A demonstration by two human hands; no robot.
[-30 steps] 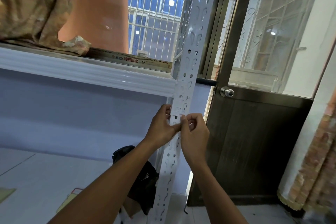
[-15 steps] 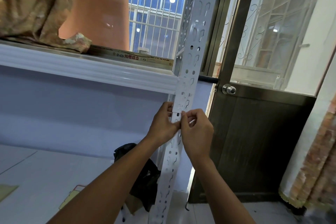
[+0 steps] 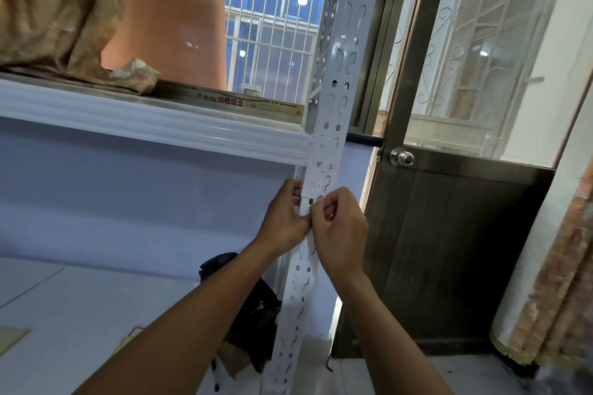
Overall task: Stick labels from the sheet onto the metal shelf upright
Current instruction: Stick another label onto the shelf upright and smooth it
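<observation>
The white perforated metal shelf upright (image 3: 337, 99) runs from the top of the view down to the floor at centre. A pale label (image 3: 313, 188) lies across it just below the shelf beam. My left hand (image 3: 282, 218) has its fingers curled at the label's left edge and pinches it against the upright. My right hand (image 3: 341, 228) is curled too, its thumb and forefinger tips on the label's lower right corner. The two hands touch each other in front of the upright. The label sheet is not in view.
A white shelf beam (image 3: 154, 125) joins the upright from the left, with patterned cloth (image 3: 61, 16) piled on it. A dark door with a round knob (image 3: 401, 158) stands close on the right. A black bag (image 3: 253, 308) sits on the floor behind the upright.
Both hands have crept slightly up the upright, staying together on the label. The view has shifted a little; nothing was let go.
</observation>
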